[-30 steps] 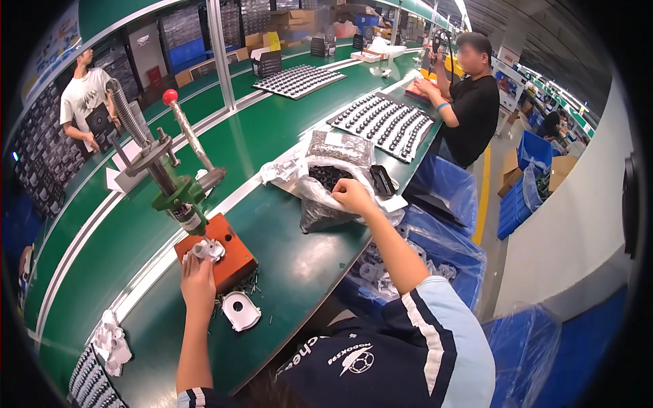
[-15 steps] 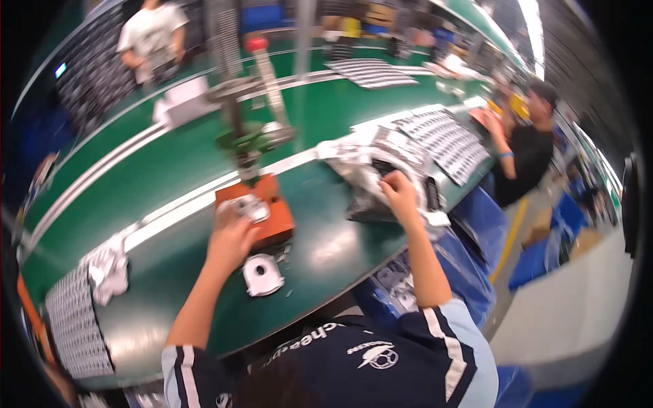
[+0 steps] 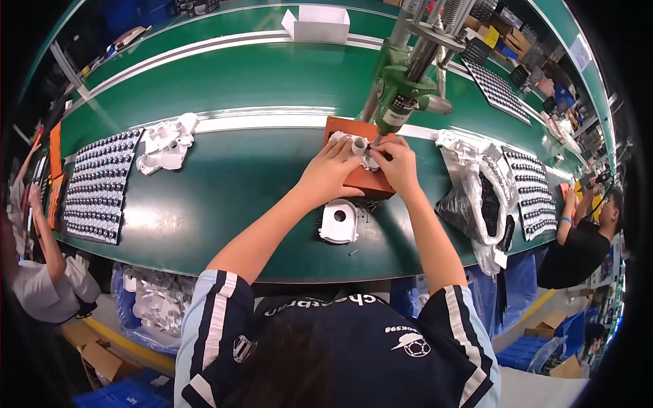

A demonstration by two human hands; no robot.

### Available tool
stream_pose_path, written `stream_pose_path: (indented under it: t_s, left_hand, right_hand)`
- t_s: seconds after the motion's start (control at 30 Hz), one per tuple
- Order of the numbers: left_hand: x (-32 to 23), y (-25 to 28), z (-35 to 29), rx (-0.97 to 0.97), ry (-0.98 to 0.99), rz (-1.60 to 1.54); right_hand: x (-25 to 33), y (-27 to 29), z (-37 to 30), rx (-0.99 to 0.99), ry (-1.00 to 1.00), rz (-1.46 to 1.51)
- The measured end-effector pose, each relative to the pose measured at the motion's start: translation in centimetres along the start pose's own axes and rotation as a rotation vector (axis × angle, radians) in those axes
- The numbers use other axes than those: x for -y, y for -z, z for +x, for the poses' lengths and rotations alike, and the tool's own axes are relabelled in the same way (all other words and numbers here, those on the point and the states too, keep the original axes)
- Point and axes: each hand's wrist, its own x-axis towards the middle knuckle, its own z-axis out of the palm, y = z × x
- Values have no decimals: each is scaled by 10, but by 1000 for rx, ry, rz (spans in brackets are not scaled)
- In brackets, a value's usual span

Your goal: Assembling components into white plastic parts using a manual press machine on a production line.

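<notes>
My left hand (image 3: 329, 173) rests with its fingers on a white plastic part (image 3: 359, 145) that has a round tube, holding it on an orange block (image 3: 373, 182). At that part's right side, the thumb and fingers of my right hand (image 3: 400, 165) are pinched together; whatever they hold is too small to make out. The metal tip of a green bench press (image 3: 398, 102) comes down right beside these fingers. Just below the block lies a white housing (image 3: 339, 222) with a round hole, and small screws (image 3: 367, 209) are scattered next to it.
To the right is an open plastic bag (image 3: 469, 197) with dark contents. Trays of small black-and-white parts (image 3: 102, 187) flank the bench, with white plastic parts (image 3: 166, 144) near the left one. A white box (image 3: 320, 26) stands at the back. Co-workers (image 3: 578, 245) sit at both ends.
My right hand has come from the plastic bag to the white part on the orange block. My left hand stays at that part. The view has swung to the right.
</notes>
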Motion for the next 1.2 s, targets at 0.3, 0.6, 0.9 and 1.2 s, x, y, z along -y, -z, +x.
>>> stream_pose_path:
  t_s: [0.3,0.6,0.9,1.2]
  left_hand:
    - [-4,0,-5,23,84,-5]
    - [1,-4,-3,23,68,22]
    - [-3,-4,-4,34,72,23]
    - [-2,-5,-5,-3,72,-13]
  right_hand:
    - [3,3,-6,60,190,-168]
    - [20,29,-64,-4,244,-204]
    - [14,8,-117,211,243,-276]
    - [8,6,-113,132,198,-358]
